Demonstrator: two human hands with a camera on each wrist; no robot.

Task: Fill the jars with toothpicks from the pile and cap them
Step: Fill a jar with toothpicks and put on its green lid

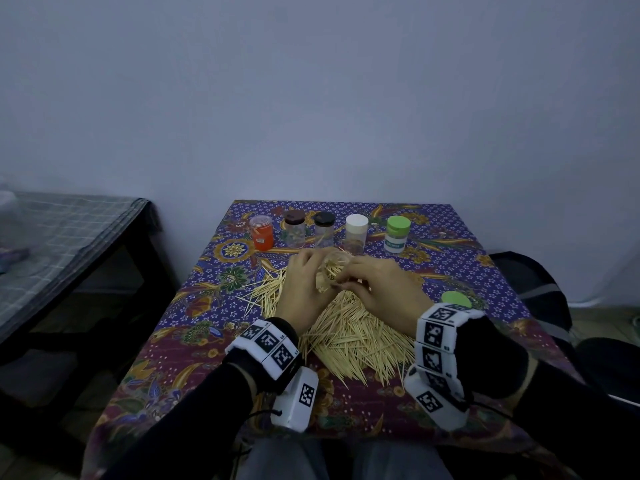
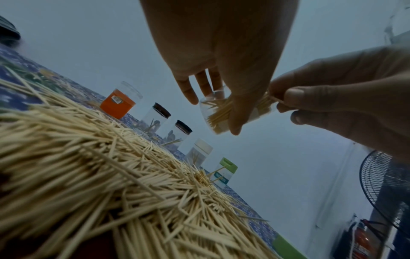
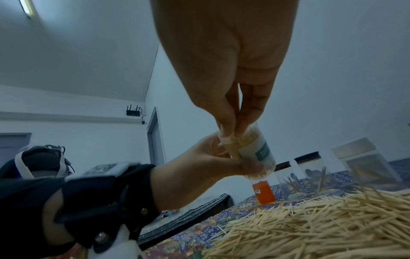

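Observation:
My left hand (image 1: 308,271) grips a clear labelled jar (image 1: 334,268), tilted above the toothpick pile (image 1: 349,327) on the table. My right hand (image 1: 356,273) pinches a bundle of toothpicks at the jar's mouth. In the left wrist view the jar (image 2: 218,122) is partly filled, and the right hand's fingers (image 2: 295,98) hold the bundle (image 2: 269,99) at its opening. In the right wrist view the right hand (image 3: 231,129) pinches at the jar (image 3: 255,154) while the left hand (image 3: 221,163) wraps it. A loose green lid (image 1: 456,299) lies right of the pile.
Along the table's far side stand an orange jar (image 1: 262,233), a brown-lidded jar (image 1: 294,228), a black-lidded jar (image 1: 324,228), a white-lidded jar (image 1: 356,233) and a green-lidded jar (image 1: 397,233). A low table with a checked cloth (image 1: 69,237) is at the left, a bag (image 1: 533,282) at the right.

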